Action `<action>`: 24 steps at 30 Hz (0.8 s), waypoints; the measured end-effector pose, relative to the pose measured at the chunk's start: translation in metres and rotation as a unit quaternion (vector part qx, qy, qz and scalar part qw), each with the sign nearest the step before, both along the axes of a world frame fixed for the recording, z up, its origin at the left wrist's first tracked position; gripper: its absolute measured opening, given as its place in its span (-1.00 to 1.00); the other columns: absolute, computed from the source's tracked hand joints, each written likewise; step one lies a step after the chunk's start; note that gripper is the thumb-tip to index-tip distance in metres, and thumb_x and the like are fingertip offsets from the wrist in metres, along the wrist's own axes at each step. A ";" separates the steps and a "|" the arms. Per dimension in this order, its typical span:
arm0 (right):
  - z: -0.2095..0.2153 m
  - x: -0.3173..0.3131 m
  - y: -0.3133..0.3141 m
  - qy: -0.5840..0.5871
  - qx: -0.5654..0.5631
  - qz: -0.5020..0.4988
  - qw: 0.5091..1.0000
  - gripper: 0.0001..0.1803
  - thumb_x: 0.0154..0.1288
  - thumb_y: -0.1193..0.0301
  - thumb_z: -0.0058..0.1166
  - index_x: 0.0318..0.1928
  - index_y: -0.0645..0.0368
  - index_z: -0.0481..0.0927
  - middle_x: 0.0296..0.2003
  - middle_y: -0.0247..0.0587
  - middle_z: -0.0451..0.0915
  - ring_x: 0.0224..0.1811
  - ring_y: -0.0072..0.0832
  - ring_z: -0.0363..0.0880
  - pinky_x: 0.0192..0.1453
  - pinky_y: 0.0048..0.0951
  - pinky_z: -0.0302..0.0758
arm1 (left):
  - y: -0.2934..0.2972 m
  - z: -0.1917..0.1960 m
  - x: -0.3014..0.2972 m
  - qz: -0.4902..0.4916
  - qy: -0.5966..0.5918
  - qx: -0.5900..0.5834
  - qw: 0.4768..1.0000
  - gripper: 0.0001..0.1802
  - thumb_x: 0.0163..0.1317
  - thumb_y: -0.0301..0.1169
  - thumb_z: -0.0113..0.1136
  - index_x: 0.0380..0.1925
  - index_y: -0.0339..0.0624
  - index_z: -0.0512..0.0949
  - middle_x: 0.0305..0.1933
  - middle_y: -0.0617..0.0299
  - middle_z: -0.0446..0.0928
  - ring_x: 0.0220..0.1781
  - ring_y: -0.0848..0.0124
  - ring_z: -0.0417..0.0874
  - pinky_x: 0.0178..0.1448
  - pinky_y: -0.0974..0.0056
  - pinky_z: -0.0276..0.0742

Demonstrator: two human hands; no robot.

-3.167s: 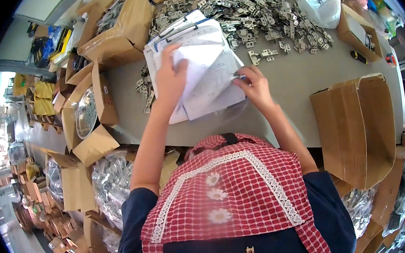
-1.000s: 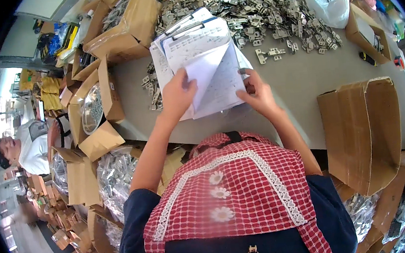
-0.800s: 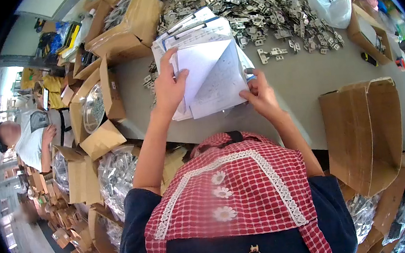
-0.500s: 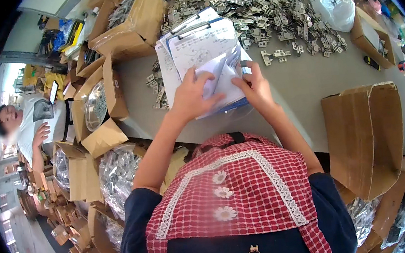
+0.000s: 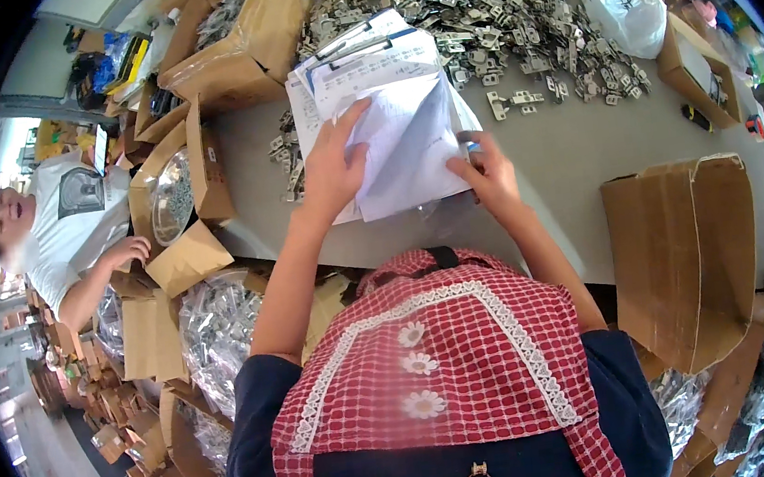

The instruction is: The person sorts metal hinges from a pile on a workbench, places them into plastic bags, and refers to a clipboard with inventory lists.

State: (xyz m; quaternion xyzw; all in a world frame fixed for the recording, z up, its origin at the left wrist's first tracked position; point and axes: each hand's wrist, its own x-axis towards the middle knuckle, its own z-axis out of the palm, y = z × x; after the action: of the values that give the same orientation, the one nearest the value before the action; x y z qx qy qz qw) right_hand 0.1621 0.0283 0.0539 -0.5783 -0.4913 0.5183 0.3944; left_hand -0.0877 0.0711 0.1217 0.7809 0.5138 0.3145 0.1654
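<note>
Papers lie stacked on the grey surface beside loose metal hinges, my left hand pressing them flat with spread fingers while my right hand pinches a lifted sheet's lower edge, keeping it open.

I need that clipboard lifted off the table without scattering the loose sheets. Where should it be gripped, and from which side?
Probably at the far end, by the metal clip of the clipboard. The clip pins the sheets there, while the near ends are loose and lifted under the left hand and right hand. Come from the right, since a cardboard box crowds the left.
</note>
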 end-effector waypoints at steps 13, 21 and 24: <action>0.004 -0.018 0.014 0.058 -0.010 -0.009 0.998 -0.61 0.26 0.16 0.30 -0.52 0.22 0.59 -0.65 -0.48 0.43 -0.64 -0.75 0.30 -0.61 -0.55 0.24 | -0.027 -0.013 0.024 -0.022 0.139 -0.040 0.989 -0.12 -0.14 0.08 0.52 0.22 0.17 0.39 0.38 -0.26 0.15 0.27 -0.20 0.40 0.23 0.00 0.51; -0.018 -0.013 0.008 0.147 -0.010 -0.033 0.989 -0.68 0.31 0.19 0.26 -0.36 0.22 0.73 -0.51 -0.38 0.63 -0.62 -0.72 0.40 -0.55 -0.60 0.32 | -0.022 -0.023 0.013 -0.061 0.036 -0.136 0.988 -0.33 0.06 -0.22 0.36 0.21 0.09 0.37 0.19 -0.28 0.36 0.04 -0.17 0.57 0.08 0.00 0.57; -0.027 -0.005 0.002 0.135 -0.017 -0.029 0.990 -0.69 0.35 0.24 0.23 -0.30 0.28 0.72 -0.46 -0.33 0.67 -0.59 -0.69 0.45 -0.50 -0.59 0.39 | -0.017 -0.037 0.003 -0.017 -0.014 -0.146 0.989 -0.41 0.13 -0.36 0.26 0.21 -0.03 0.38 0.04 -0.25 0.50 -0.01 -0.14 0.61 0.07 0.04 0.56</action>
State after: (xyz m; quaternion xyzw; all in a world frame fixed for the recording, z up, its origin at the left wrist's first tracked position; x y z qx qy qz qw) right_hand 0.1572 0.0304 0.0271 -0.5239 -0.4077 0.5880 0.4621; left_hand -0.0846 0.0543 0.0846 0.7523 0.5387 0.2442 0.2904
